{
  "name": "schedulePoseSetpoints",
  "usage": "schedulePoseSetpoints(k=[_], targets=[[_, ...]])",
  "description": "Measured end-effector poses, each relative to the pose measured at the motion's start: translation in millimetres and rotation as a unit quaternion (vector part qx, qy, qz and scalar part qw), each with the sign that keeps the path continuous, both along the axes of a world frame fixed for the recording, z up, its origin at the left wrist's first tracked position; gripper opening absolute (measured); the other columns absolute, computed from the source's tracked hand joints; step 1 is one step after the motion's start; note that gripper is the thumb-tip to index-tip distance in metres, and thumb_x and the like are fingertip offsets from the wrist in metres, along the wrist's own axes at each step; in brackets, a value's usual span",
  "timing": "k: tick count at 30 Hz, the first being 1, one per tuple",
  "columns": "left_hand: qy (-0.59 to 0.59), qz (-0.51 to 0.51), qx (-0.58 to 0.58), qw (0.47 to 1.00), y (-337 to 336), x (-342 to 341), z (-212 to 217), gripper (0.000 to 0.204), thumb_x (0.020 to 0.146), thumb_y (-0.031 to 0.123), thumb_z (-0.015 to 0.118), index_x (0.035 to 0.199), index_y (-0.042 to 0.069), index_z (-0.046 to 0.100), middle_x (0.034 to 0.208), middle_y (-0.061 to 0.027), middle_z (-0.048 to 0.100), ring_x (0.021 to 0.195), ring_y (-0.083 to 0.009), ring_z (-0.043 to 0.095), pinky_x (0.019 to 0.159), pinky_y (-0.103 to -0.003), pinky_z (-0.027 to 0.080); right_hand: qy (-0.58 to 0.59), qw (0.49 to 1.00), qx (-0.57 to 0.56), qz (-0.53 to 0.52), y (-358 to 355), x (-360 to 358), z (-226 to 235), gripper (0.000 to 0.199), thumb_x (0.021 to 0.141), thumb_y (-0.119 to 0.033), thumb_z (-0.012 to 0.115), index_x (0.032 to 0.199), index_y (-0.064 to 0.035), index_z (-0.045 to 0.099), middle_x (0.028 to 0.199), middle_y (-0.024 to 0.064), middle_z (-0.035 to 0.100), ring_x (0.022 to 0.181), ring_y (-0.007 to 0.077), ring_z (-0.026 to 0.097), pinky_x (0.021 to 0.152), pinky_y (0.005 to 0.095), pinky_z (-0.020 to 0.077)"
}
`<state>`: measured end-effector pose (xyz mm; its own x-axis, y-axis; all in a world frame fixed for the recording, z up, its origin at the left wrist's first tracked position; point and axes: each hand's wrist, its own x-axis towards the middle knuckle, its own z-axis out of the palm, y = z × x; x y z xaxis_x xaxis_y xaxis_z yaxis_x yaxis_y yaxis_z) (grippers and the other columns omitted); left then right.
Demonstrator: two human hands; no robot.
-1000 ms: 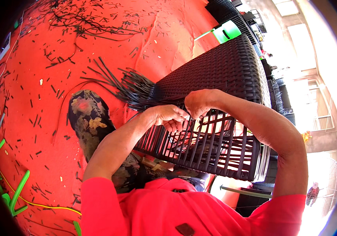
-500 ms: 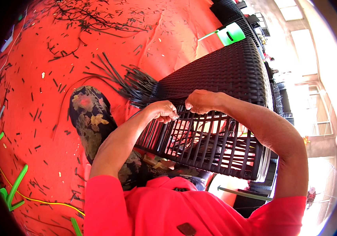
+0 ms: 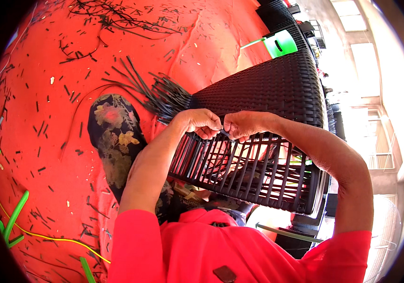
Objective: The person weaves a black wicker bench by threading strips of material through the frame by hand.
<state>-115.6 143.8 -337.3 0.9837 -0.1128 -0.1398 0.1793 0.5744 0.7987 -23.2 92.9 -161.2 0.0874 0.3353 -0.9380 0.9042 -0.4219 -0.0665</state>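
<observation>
**Your left hand [image 3: 201, 122] and right hand [image 3: 245, 123] meet at the dark woven piece [image 3: 263, 82]**

Your hands are close together, fingers curled inward. Your left thumb and finger pinch a short dark strip [image 3: 224, 134], which shows in the gap between the hands. Your right fingertips are bent down beside that strip; you cannot tell from here whether they grip it.

The woven piece is in front of you, running from the middle of the scene to the right. On its far side, the weave is tight; on its near side, open lattice [image 3: 242, 172] lets light through, and your hands are along the edge where the two meet. From its left end, a bundle of loose strips [image 3: 168, 98] fans out over the red floor [image 3: 131, 28].

Left of your left forearm is your knee in floral trousers [image 3: 115, 127]. Dark scraps litter the floor to the left and far left, with a yellow cable [image 3: 53, 238] and a green frame part [image 3: 15, 217] at near left. Beyond the weave's far end is a green slotted object [image 3: 284, 44].
</observation>
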Motion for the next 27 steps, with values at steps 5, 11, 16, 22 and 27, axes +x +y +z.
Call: schedulePoseSetpoints(k=[5, 11, 16, 22, 27], targets=[[0.041, -0.014, 0.007, 0.999, -9, 10, -19, 0.015, 0.080, 0.026, 0.062, 0.080, 0.010, 0.060, 0.068, 0.0003, 0.058, 0.057, -0.0102, 0.056, 0.054, -0.026, 0.050, 0.010, 0.986, -0.084, 0.144, 6, -9, -2, 0.039, 0.079, -0.007, 0.054, 0.116, -0.0055, 0.043, 0.084, 0.0081, 0.057, 0.065, 0.0154, 0.061, 0.059, 0.0273, 0.0524], [0.023, 0.037, -0.056, 0.998, -4, 7, -22, 0.012, 0.082, 0.022, 0.061, 0.078, 0.011, 0.061, 0.065, 0.0013, 0.056, 0.057, -0.0093, 0.054, 0.054, -0.026, 0.049, -0.078, 0.992, -0.075, 0.068, 17, -28, -16, 0.030, 0.080, -0.006, 0.051, 0.109, -0.0002, 0.047, 0.083, 0.0101, 0.059, 0.061, 0.0167, 0.064, 0.049, 0.0273, 0.0513], [0.025, 0.004, 0.028, 0.999, 9, 1, -31, 0.019, 0.081, 0.027, 0.061, 0.087, 0.009, 0.063, 0.067, -0.0018, 0.058, 0.058, -0.0118, 0.057, 0.054, -0.027, 0.050, -0.092, 0.995, 0.010, 0.048, 10, 0, -48, 0.012, 0.073, -0.010, 0.058, 0.068, 0.0004, 0.057, 0.060, 0.0061, 0.056, 0.046, 0.0136, 0.055, 0.043, 0.0265, 0.0457], [0.054, -0.057, -0.008, 0.997, -20, 11, -34, 0.027, 0.083, 0.027, 0.056, 0.093, 0.002, 0.060, 0.074, -0.0092, 0.062, 0.061, -0.0172, 0.062, 0.055, -0.029, 0.053, -0.114, 0.980, -0.151, 0.066, 25, -2, -50, 0.010, 0.062, -0.007, 0.060, 0.055, -0.0044, 0.054, 0.044, 0.0034, 0.042, 0.038, 0.0128, 0.037, 0.036, 0.0264, 0.0293], [0.039, -0.024, -0.024, 0.999, -26, 15, -27, 0.020, 0.086, 0.019, 0.051, 0.095, 0.002, 0.055, 0.077, -0.0125, 0.063, 0.062, -0.0184, 0.063, 0.056, -0.029, 0.053, -0.189, 0.938, -0.172, 0.235, 28, -19, -53, 0.010, 0.065, -0.012, 0.062, 0.062, -0.0034, 0.059, 0.053, 0.0046, 0.052, 0.043, 0.0151, 0.046, 0.040, 0.0300, 0.0369]])
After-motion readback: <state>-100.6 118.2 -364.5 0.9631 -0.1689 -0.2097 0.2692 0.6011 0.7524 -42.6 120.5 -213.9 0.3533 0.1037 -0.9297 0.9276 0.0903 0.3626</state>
